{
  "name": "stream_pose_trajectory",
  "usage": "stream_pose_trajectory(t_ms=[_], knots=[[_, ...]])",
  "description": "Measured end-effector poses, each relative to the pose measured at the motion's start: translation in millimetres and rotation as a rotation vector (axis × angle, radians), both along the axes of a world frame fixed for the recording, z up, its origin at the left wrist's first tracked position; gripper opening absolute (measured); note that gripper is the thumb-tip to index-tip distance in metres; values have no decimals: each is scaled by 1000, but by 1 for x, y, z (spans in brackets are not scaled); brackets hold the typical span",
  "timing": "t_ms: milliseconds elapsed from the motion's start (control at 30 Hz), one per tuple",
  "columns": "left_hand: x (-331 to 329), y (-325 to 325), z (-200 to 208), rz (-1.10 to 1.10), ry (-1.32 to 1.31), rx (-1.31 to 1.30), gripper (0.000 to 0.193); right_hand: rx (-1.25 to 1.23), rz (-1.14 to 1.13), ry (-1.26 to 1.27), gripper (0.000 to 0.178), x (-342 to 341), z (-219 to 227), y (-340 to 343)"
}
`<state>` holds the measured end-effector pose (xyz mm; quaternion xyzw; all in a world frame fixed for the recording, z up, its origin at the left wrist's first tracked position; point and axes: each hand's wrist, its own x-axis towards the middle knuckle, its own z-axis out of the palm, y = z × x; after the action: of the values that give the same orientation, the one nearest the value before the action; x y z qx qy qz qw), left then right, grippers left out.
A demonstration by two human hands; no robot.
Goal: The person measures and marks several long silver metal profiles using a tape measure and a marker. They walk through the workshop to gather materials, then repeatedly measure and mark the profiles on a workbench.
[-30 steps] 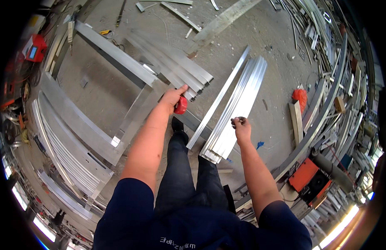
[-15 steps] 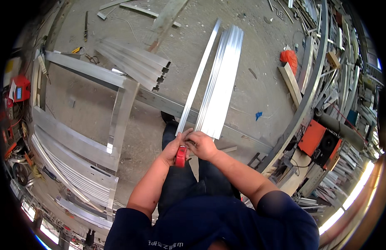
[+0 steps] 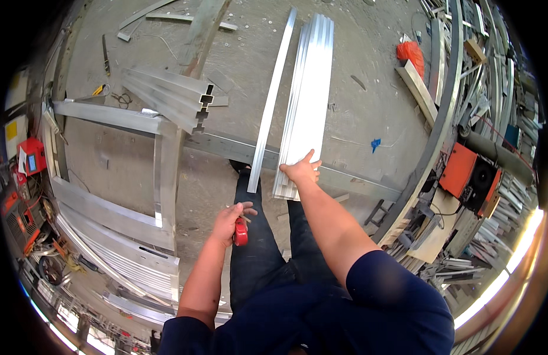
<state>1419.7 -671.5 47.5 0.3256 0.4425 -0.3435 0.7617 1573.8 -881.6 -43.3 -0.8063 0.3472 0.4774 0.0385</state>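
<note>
right hand (image 3: 303, 170) moved, splayed across metal strips (image 3: 312, 100)

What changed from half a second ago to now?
The hands have parted: the right hand moved forward onto the near end of the strip bundle, the left hand shifted slightly left. Unchanged: the left hand holds the red tape measure; the lone strip lies left of the bundle.

The stacked profiles (image 3: 310, 100) are smooth, glossy metal. The tape measure (image 3: 241, 233) looks like shiny plastic. Trousers (image 3: 253, 263) are matt cloth, the floor (image 3: 363, 118) rough, dull concrete.
</note>
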Motion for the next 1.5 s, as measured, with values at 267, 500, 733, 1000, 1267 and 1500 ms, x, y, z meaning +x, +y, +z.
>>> stream_pose_trajectory(t_ms=[267, 500, 733, 1000, 1267, 1500], knots=[[-2, -30, -11, -207, -49, 81, 46, 1000, -946, -379, 95, 6, 37, -111], [60, -105, -15, -531, -251, 115, 46, 1306, -1478, -328, 68, 25, 77, -186], [117, -186, -31, -507, -250, -9, 58, 1375, -1640, -430, 55, 24, 60, -222], [132, -207, -19, -650, -241, 93, 58, 977, -1023, -437, 41, 42, 74, -225], [104, -200, -4, -724, -228, 45, 51, 965, -651, -550, 52, -2, 124, -227], [99, -166, 14, -625, -293, 33, 58, 1016, -269, -498, 63, 34, 155, -209]])
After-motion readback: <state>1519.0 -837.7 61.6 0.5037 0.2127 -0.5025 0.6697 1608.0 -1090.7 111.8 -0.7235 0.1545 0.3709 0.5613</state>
